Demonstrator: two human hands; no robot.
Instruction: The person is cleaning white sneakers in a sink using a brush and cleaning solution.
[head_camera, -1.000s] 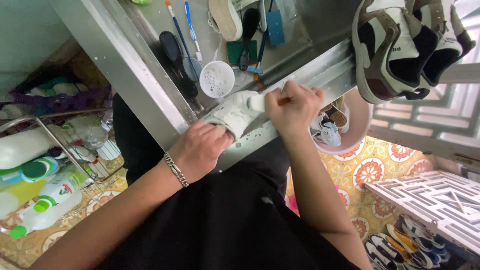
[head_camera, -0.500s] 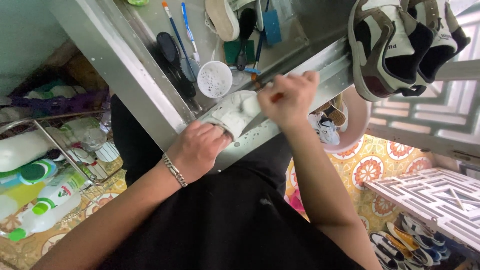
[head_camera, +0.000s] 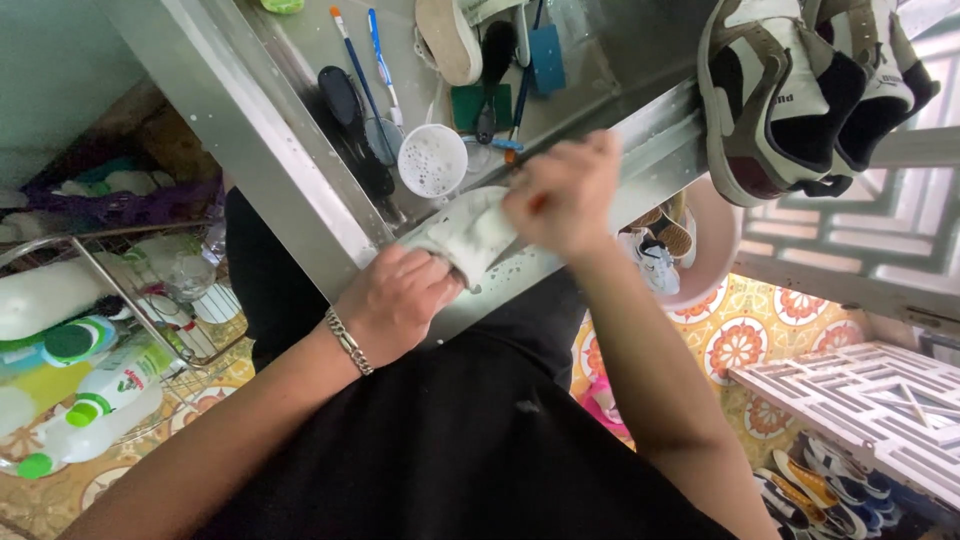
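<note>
1. Head view: the soapy white canvas shoe (head_camera: 468, 235) lies at frame centre on the front rim of the stainless steel sink (head_camera: 300, 160).
2. The left hand (head_camera: 395, 300) clamps its heel end; a firm grip should stop it sliding.
3. The right hand (head_camera: 562, 195) is clenched over the toe, apparently around an orange-handled brush; short strokes look best.
4. A white plastic cup (head_camera: 432, 160) stands just above.
</note>
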